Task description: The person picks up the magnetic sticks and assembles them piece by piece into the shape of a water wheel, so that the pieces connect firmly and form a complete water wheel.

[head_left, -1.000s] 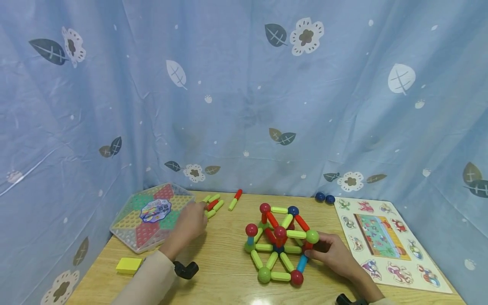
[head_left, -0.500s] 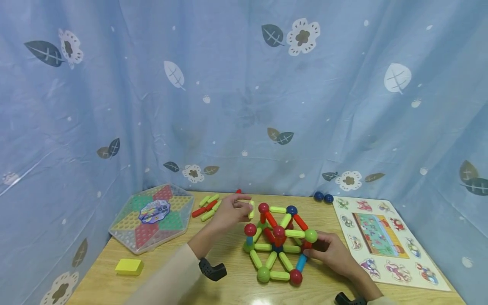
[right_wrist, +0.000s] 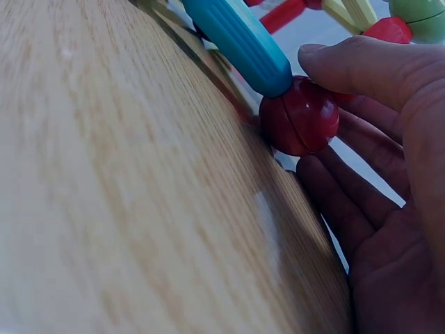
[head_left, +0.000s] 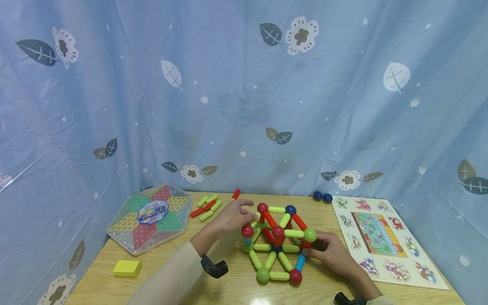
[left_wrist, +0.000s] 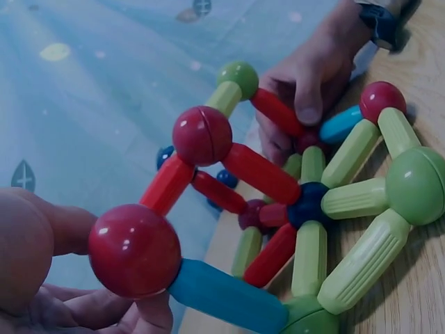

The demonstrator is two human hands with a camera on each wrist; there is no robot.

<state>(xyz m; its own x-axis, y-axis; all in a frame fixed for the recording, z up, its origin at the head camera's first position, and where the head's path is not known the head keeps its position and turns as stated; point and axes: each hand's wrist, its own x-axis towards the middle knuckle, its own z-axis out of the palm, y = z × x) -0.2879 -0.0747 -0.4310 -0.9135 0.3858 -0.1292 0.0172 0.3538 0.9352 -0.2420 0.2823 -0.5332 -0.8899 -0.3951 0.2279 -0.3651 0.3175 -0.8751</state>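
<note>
A magnetic ball-and-rod structure point(head_left: 279, 276) stands on the table, built of red, green and dark blue balls joined by yellow-green, red and blue rods. My left hand point(head_left: 235, 217) pinches a yellow-green magnetic rod point(head_left: 257, 217) at the structure's upper left, just above a red ball point(left_wrist: 134, 250) on a blue rod point(left_wrist: 226, 296). In the left wrist view that ball hides the pinched rod. On the right side, my right hand point(head_left: 331, 253) holds the structure, thumb and fingers around a low red ball point(right_wrist: 299, 117) beside a blue rod point(right_wrist: 243, 45).
Several loose red and yellow-green rods point(head_left: 206, 215) lie at the back left, near a hexagonal peg board point(head_left: 179, 203). A yellow block point(head_left: 127, 268) sits front left. Two dark blue balls point(head_left: 322, 197) rest at the back, beside a picture puzzle board point(head_left: 385, 271) on the right.
My left hand has picked a yellow-green rod from the loose pile and carried it right to the structure's upper left. My right hand has stayed at the structure's right side.
</note>
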